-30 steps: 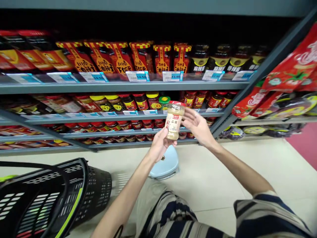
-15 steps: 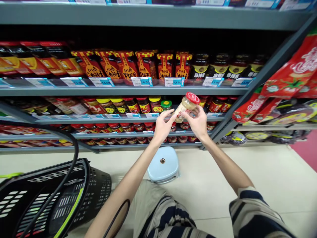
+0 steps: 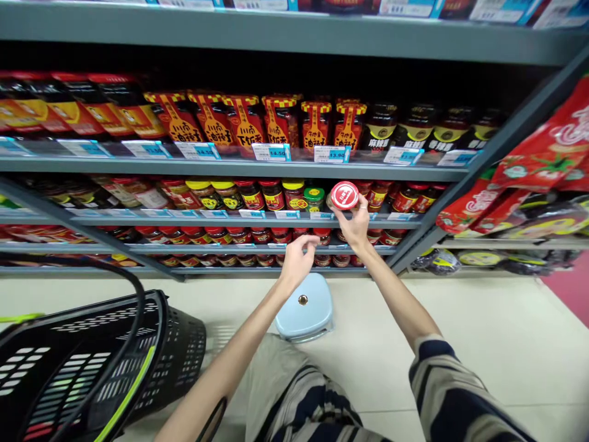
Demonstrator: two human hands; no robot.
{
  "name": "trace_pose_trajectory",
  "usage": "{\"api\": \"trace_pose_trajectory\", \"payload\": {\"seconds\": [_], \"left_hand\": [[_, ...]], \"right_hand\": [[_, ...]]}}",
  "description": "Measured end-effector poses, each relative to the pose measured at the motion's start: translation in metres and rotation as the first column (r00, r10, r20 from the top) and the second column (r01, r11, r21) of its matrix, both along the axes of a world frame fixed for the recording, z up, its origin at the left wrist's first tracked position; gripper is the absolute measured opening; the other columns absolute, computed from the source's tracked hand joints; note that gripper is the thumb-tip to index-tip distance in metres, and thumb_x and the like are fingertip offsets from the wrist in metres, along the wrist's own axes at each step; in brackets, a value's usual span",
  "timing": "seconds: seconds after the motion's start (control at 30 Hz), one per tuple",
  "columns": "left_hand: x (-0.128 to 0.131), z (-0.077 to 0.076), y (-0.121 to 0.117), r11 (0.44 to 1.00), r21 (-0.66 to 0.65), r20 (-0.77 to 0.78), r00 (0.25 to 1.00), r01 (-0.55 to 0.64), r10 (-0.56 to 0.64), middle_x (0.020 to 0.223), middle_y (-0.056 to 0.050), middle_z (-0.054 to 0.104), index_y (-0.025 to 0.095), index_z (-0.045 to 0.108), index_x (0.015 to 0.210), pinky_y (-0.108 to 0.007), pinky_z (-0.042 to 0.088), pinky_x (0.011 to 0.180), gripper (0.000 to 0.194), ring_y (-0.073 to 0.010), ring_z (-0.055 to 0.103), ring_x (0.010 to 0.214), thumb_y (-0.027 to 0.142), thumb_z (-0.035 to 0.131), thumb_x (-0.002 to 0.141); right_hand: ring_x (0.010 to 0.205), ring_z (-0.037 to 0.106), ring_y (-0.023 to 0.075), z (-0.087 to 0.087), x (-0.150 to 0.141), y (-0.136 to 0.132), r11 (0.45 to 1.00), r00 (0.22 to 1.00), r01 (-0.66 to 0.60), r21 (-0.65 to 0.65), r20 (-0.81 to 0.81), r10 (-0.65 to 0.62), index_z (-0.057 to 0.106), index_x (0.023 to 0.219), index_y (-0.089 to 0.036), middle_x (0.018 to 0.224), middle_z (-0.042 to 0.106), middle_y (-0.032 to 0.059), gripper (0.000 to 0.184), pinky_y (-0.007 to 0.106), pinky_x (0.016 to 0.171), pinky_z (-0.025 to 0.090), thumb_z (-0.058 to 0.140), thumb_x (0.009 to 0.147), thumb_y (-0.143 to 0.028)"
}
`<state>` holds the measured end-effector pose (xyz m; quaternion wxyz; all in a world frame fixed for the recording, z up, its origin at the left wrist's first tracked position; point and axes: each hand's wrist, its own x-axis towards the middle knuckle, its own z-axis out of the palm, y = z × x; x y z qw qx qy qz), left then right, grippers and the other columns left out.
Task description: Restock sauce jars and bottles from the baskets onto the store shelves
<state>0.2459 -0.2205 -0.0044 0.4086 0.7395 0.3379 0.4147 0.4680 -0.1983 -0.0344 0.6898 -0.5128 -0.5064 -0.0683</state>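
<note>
My right hand (image 3: 354, 226) is closed around a glass jar of pale sauce with a red lid (image 3: 344, 196). The lid, printed in white, faces me and hides most of the jar's body. It is held at the front of the second visible shelf row, just right of a green-lidded jar (image 3: 314, 197). My left hand (image 3: 298, 256) is apart from the jar, lower and to the left. Nothing is in it; its fingers are loosely bent, in front of the lower rows of red-lidded jars (image 3: 261, 236).
A black shopping basket (image 3: 181, 344) with a lime-green handle stands on the floor at left. A light blue stool (image 3: 306, 310) is below my hands. Chili sauce jars (image 3: 242, 123) line the shelf above. Red snack bags (image 3: 543, 141) hang at right.
My left hand has let go of the jar and dropped down and left. My right hand alone now holds it, turned so its lid faces me and nearer the shelf.
</note>
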Motion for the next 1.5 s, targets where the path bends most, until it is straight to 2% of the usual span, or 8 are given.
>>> {"api": "trace_pose_trajectory", "payload": {"seconds": [0.17, 0.3, 0.57, 0.87, 1.0, 1.23, 1.37, 1.5], "left_hand": [[-0.036, -0.047, -0.026, 0.991, -0.132, -0.033, 0.999, -0.003, -0.002, 0.111, -0.009, 0.085, 0.02, 0.081, 0.107, -0.04, 0.061, 0.1, 0.026, -0.0243, 0.079, 0.104, 0.026, 0.057, 0.101], [-0.049, -0.065, -0.028, 0.978, -0.205, -0.068, 0.998, -0.024, 0.01, 0.113, -0.01, 0.085, 0.02, 0.081, 0.109, -0.043, 0.059, 0.102, 0.027, -0.0256, 0.078, 0.106, 0.029, 0.057, 0.1], [-0.041, -0.062, -0.023, 0.966, -0.258, -0.01, 1.0, 0.019, -0.022, 0.113, -0.011, 0.084, 0.018, 0.08, 0.111, -0.041, 0.059, 0.102, 0.028, -0.0242, 0.078, 0.105, 0.028, 0.057, 0.099], [-0.042, -0.064, -0.029, 0.937, -0.346, 0.035, 0.999, 0.039, -0.028, 0.112, -0.013, 0.084, 0.017, 0.079, 0.111, -0.041, 0.059, 0.098, 0.028, -0.0237, 0.077, 0.1, 0.029, 0.058, 0.098], [-0.053, -0.067, -0.025, 0.933, -0.359, 0.022, 0.999, 0.037, -0.031, 0.11, -0.013, 0.084, 0.017, 0.079, 0.112, -0.041, 0.058, 0.094, 0.03, -0.0238, 0.076, 0.097, 0.034, 0.057, 0.1], [-0.055, -0.067, -0.026, 0.926, -0.375, 0.018, 0.999, 0.049, -0.045, 0.107, -0.013, 0.083, 0.017, 0.078, 0.11, -0.039, 0.058, 0.09, 0.031, -0.0239, 0.075, 0.094, 0.038, 0.059, 0.098], [-0.051, -0.068, -0.029, 0.91, -0.405, 0.036, 0.996, 0.089, -0.082, 0.107, -0.013, 0.084, 0.017, 0.078, 0.11, -0.037, 0.057, 0.085, 0.031, -0.0235, 0.074, 0.093, 0.041, 0.063, 0.097], [-0.051, -0.07, -0.031, 0.899, -0.421, 0.023, 0.992, 0.123, -0.125, 0.109, -0.012, 0.083, 0.019, 0.079, 0.11, -0.034, 0.056, 0.08, 0.03, -0.0226, 0.073, 0.094, 0.041, 0.061, 0.1]], "right_hand": [[0.135, 0.07, 0.0319, -0.003, -0.004, 0.009, 0.996, 0.999, -0.026, -0.085, -0.028, 0.024, 0.049, 0.152, -0.016, 0.147, 0.066, 0.0222, 0.08, 0.051, 0.119, 0.058, 0.082, 0.092, -0.057], [0.139, 0.067, 0.0299, -0.003, -0.006, 0.016, 0.98, 1.0, 0.026, -0.195, 0.015, -0.023, 0.049, 0.155, -0.016, 0.15, 0.067, 0.0214, 0.07, 0.05, 0.122, 0.054, 0.075, 0.098, -0.047], [0.134, 0.07, 0.0329, 0.01, -0.005, 0.038, 0.901, 0.988, 0.157, -0.405, 0.063, -0.144, 0.047, 0.156, -0.006, 0.144, 0.071, 0.0262, 0.068, 0.049, 0.116, 0.056, 0.07, 0.099, -0.034], [0.129, 0.065, 0.0323, 0.022, -0.039, -0.015, 0.818, 0.904, 0.4, -0.413, 0.326, -0.277, 0.064, 0.14, -0.012, 0.136, 0.07, 0.0213, 0.04, 0.047, 0.114, 0.053, 0.05, 0.112, -0.037], [0.12, 0.065, 0.0332, 0.034, -0.042, -0.016, 0.694, 0.857, 0.49, -0.528, 0.439, -0.27, 0.073, 0.114, -0.017, 0.118, 0.075, 0.0176, 0.033, 0.045, 0.104, 0.055, 0.048, 0.113, -0.038], [0.123, 0.07, 0.0396, 0.06, -0.037, 0.007, 0.409, 0.847, 0.531, -0.742, 0.461, -0.264, 0.064, 0.136, -0.01, 0.127, 0.071, 0.0276, 0.042, 0.051, 0.105, 0.053, 0.06, 0.108, -0.042], [0.128, 0.07, 0.0411, 0.068, -0.036, 0.025, 0.382, 0.853, 0.522, -0.763, 0.459, -0.25, 0.068, 0.135, -0.009, 0.131, 0.07, 0.03, 0.038, 0.053, 0.108, 0.053, 0.059, 0.106, -0.032], [0.124, 0.072, 0.04, 0.068, -0.033, 0.044, 0.453, 0.864, 0.5, -0.738, 0.391, -0.317, 0.07, 0.13, -0.007, 0.129, 0.071, 0.0295, 0.033, 0.053, 0.108, 0.055, 0.054, 0.107, -0.025]]}}
